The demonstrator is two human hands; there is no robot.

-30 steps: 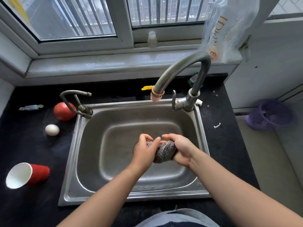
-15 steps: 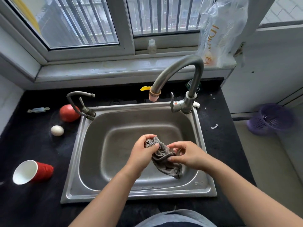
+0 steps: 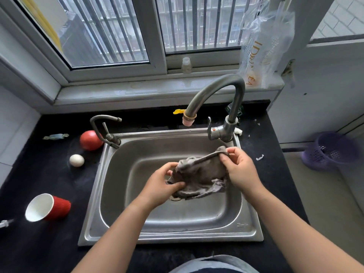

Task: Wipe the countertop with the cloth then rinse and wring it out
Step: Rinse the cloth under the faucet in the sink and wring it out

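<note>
Two hands hold the cloth [image 3: 201, 174] over the sink [image 3: 110, 194], in front of the tap [image 3: 216, 91], and no water is seen running from it. To the left of the drain, the left hand [image 3: 159, 186] has its fingers [image 3: 173, 185] closed on the lower left corner of the cloth. The cloth is half opened, and its long axis runs from this hand up and to the right, toward the base of the tap. There the right hand [image 3: 240, 170] pinches the upper edge between thumb and fingers [image 3: 226, 159]. Both hands are about equally near the cloth. I think the wringing needs the cloth gathered along this axis, then twisted by the hands in opposite ways.
</note>
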